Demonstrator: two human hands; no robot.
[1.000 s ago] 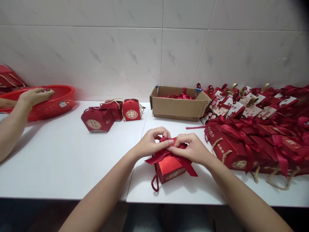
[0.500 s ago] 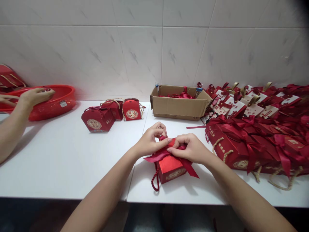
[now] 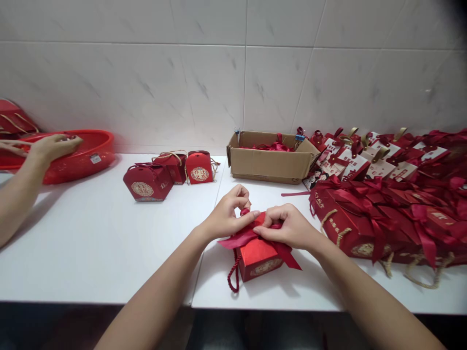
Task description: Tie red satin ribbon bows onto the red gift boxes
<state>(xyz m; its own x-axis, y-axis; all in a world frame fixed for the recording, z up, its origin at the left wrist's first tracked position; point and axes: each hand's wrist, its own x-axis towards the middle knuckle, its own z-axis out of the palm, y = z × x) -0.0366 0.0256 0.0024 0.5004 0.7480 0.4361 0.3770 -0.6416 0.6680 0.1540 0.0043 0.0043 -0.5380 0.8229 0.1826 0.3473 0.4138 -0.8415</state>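
A small red gift box [image 3: 258,253] sits on the white table in front of me, with a dark red rope handle [image 3: 233,274] hanging at its left side. Across its top lies a dark red ribbon [image 3: 239,239], its ends spreading to the left and to the right. My left hand [image 3: 231,211] pinches the ribbon at the upper left of the box. On the other side my right hand [image 3: 286,223] is closed on the ribbon, thumb pressed against bent fingers. The ribbon's middle is partly hidden by my fingers.
Behind the box stands a cardboard box [image 3: 270,163] of red ribbons. Finished-looking red gift boxes with bows [image 3: 365,218] crowd the right. Several red boxes [image 3: 148,182] stand left of centre. Far left, another person's hand [image 3: 54,146] is over a red basin [image 3: 78,163].
My hands stay on the ribbon with only slight finger shifts. The whole view has tilted a little, and the other person's hand is nearly unmoved.
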